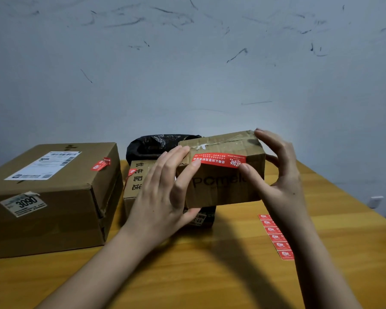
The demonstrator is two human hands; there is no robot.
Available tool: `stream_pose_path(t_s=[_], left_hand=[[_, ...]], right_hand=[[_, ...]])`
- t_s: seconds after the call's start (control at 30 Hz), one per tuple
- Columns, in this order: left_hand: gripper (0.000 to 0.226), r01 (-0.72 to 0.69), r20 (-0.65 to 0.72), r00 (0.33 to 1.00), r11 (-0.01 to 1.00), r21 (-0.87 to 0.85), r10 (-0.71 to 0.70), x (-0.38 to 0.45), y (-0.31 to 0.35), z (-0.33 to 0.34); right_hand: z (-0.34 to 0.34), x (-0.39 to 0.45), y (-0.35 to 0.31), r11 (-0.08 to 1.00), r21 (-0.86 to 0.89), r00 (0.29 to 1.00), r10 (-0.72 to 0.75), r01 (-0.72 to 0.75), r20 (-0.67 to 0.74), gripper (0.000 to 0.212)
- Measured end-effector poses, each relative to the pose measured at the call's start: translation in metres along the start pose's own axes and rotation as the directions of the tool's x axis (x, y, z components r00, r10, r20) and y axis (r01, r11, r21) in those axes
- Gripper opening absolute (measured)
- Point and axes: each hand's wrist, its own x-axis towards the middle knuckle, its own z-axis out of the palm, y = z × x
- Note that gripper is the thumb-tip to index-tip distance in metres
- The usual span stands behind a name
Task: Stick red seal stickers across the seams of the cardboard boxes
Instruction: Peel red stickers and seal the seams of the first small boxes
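At nine o'clock the big brown cardboard box [51,197] already wears its seal. Centre, the left hand [163,197] presses flat-fingered on the small brown "Pomelo" carton [223,172], raised off the yellow wooden desk [210,275]. The long red seal sticker [218,160] could crease or lie crooked if that carton tips. The right hand [281,172] has its grip curled round the carton's three o'clock end.
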Motion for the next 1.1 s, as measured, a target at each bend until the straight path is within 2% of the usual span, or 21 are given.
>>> stream_pose_path(t_s=[0.13, 0.23, 0.33, 0.5, 0.6, 0.7, 0.77, 0.87, 0.97, 1.1], left_hand=[[0.092, 0.010, -0.043, 0.999, 0.999, 0.053, -0.008, 0.001, 0.004, 0.002], [0.097, 0.010, -0.062, 0.998, 0.990, 0.141, -0.001, 0.000, 0.010, 0.004], [0.098, 0.005, -0.097, 0.995, 0.982, 0.187, 0.014, -0.001, 0.012, 0.007], [0.084, -0.059, -0.205, 0.973, 0.972, 0.227, 0.107, -0.004, 0.020, 0.012], [0.073, -0.119, -0.277, 0.942, 0.961, 0.250, 0.189, -0.006, 0.022, 0.016], [0.084, -0.164, -0.291, 0.925, 0.948, 0.274, 0.244, -0.007, 0.020, 0.018], [0.087, -0.173, -0.287, 0.924, 0.944, 0.280, 0.254, -0.007, 0.018, 0.018], [0.087, -0.134, -0.293, 0.931, 0.952, 0.276, 0.216, -0.005, 0.015, 0.015], [0.095, -0.074, -0.285, 0.946, 0.959, 0.275, 0.155, -0.002, 0.015, 0.015], [0.101, -0.030, -0.262, 0.958, 0.954, 0.298, 0.113, 0.002, 0.018, 0.018]], right_hand=[[0.011, -0.008, -0.005, 0.974, 0.133, 0.973, 0.201, -0.185, -0.118, 0.056], [0.016, -0.008, -0.013, 0.964, 0.139, 0.951, 0.251, -0.228, -0.181, 0.052], [0.017, -0.005, -0.019, 0.961, 0.141, 0.951, 0.260, -0.238, -0.169, 0.054], [0.022, -0.006, -0.025, 0.945, 0.095, 0.937, 0.324, -0.313, -0.128, 0.078], [0.019, -0.001, -0.027, 0.918, 0.182, 0.919, 0.375, -0.351, -0.119, 0.074], [0.016, 0.004, -0.025, 0.883, 0.300, 0.912, 0.402, -0.361, -0.085, 0.063], [0.016, 0.006, -0.022, 0.842, 0.393, 0.900, 0.430, -0.369, -0.075, 0.060], [0.017, 0.004, -0.020, 0.752, 0.510, 0.846, 0.527, -0.417, -0.086, 0.062], [0.023, -0.009, -0.020, 0.635, 0.542, 0.743, 0.669, -0.551, -0.029, 0.085], [0.040, -0.028, -0.035, 0.461, 0.545, 0.646, 0.734, -0.700, 0.209, 0.119]])
